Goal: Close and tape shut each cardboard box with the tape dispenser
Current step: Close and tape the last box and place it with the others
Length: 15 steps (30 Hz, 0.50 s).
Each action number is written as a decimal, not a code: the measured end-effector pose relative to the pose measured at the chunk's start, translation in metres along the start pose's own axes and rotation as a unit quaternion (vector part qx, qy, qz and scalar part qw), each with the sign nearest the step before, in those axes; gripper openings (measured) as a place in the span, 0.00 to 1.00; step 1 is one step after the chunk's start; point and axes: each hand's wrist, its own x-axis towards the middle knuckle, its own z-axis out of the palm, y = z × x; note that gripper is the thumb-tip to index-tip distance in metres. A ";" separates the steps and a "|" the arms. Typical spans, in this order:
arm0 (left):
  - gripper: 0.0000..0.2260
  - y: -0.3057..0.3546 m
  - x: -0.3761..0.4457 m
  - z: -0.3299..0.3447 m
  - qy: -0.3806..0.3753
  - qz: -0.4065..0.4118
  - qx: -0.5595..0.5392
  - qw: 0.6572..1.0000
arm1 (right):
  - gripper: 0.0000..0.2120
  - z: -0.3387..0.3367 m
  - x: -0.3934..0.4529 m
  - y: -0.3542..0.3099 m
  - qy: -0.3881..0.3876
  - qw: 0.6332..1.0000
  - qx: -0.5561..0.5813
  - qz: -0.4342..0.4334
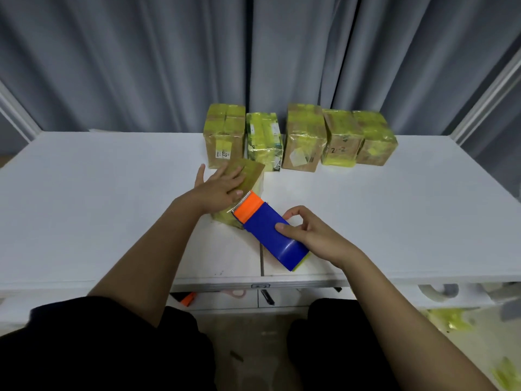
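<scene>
Nearest the viewer, at the front-centre of the tabletop [84, 193], the right hand [313, 235] grips the dispenser [270, 230]. Thumb on the blue top face, fingers curled round the far side: the hand is clamped on the tool. The dispenser's long axis runs diagonally, rear end toward the person's right, orange head and toothed blade pointing up and left. The blade end meets the near top edge of the box [248, 172], just beside the left hand's fingertips.

Beyond the blade, the left hand [222, 184] lies flat on the box top, fingers straight and spread, pressing the flap down. It holds nothing; it only presses. The box sits centre-left, partly hidden under that hand and the dispenser head. Yellow tape shows on its near side, below the blade.

Judgement: the coming move turns on the blade-to-box line. The box lies up and left of the right hand, along the dispenser's own axis, so a stroke or a cut follows that diagonal. The left hand is nearer the box and is touching it; its fingers are close to the teeth, a risk. Whether tape is now attached to the top cannot be told.

Farthest back, five taped boxes [304, 136] stand in a row at the tabletop's rear edge, before a grey curtain [141, 66].
</scene>
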 end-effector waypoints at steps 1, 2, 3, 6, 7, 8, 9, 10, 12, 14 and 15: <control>0.22 0.003 0.000 0.001 -0.002 -0.003 -0.013 1.000 | 0.14 0.003 -0.002 0.002 0.018 1.000 0.001 -0.018; 0.22 0.004 0.000 0.003 -0.002 -0.002 -0.031 1.000 | 0.15 0.006 -0.004 0.006 0.044 0.998 -0.015 -0.046; 0.22 0.004 -0.001 0.005 0.000 0.001 -0.053 0.999 | 0.15 0.008 -0.005 0.011 0.076 0.993 -0.050 -0.075; 0.22 0.002 0.000 0.011 0.016 0.002 -0.099 0.995 | 0.12 0.015 -0.008 0.028 0.162 0.958 -0.174 -0.162; 0.22 0.001 0.001 0.013 0.022 0.001 -0.103 0.994 | 0.11 0.018 -0.007 0.032 0.179 0.948 -0.188 -0.186; 0.22 0.000 0.002 0.015 0.027 0.000 -0.105 0.994 | 0.12 0.021 -0.007 0.034 0.190 0.942 -0.189 -0.202; 0.22 0.000 0.002 0.016 0.032 -0.001 -0.106 0.994 | 0.12 0.023 -0.006 0.036 0.198 0.939 -0.186 -0.211; 0.22 0.000 0.002 0.017 0.036 -0.001 -0.105 0.994 | 0.13 0.025 -0.006 0.037 0.204 0.937 -0.184 -0.218; 0.22 0.001 0.002 0.019 0.041 -0.001 -0.099 0.994 | 0.13 0.025 -0.005 0.040 0.206 0.935 -0.186 -0.222; 0.22 0.000 0.001 0.020 0.047 0.001 -0.097 0.994 | 0.15 0.025 -0.007 0.041 0.191 0.932 -0.211 -0.225; 0.22 -0.001 0.001 0.021 0.052 0.002 -0.097 0.994 | 0.21 0.024 -0.008 0.041 0.180 0.928 -0.240 -0.222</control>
